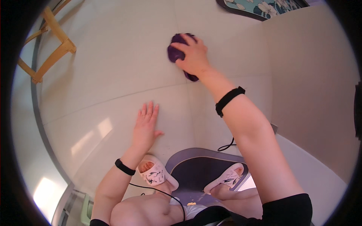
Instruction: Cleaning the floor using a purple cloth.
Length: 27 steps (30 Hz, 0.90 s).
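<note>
My right hand (194, 55) reaches far forward and presses a dark purple cloth (176, 54) against the pale floor tiles (113, 67). Its fingers are spread over the bunched cloth, which sticks out past the fingertips and below the wrist. Nearer to me, my left hand (146, 124) is flat with its fingers stretched out and holds nothing. It is at the floor to the left; whether it bears weight there I cannot tell. Each arm has a black band on it.
A wooden stool or chair frame (56, 56) stands at the far left. A flowered mat (264, 7) lies at the far right beside a beige panel (313, 75). My feet, in white slippers (154, 175), are at a dark purple-edged mat (200, 169). A black cable (226, 146) curls near it.
</note>
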{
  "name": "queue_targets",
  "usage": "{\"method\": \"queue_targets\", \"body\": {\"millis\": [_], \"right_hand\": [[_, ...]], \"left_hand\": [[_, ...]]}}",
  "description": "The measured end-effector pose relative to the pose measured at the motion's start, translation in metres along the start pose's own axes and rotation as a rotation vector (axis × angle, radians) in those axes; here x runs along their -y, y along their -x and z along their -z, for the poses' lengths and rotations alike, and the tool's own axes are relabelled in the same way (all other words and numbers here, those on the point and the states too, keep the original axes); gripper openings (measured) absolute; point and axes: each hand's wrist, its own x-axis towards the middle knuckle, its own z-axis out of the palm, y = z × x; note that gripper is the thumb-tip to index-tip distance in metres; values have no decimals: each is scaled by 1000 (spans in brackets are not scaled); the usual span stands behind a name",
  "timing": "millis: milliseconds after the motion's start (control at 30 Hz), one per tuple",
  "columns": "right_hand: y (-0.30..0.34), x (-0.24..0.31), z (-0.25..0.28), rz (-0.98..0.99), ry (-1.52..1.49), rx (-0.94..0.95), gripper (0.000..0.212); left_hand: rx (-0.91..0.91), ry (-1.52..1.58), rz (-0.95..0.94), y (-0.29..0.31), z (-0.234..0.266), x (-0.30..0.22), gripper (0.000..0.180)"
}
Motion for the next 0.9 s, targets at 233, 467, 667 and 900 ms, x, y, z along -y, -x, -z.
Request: {"method": "queue_targets", "body": {"millis": [233,467,667,900], "right_hand": [[62,35,3,260,-174,239,46],[193,97,6,379,-368,429,43],[240,109,38,-43,-676,388,42],[308,-3,117,-674,-401,-171,51]], "left_hand": [[-190,345,12,12,-4,22,87],[-369,411,50,-7,9,16,71],[-397,450,-9,-1,7,-8,72],[-246,438,-29,15,-8,-20,77]]}}
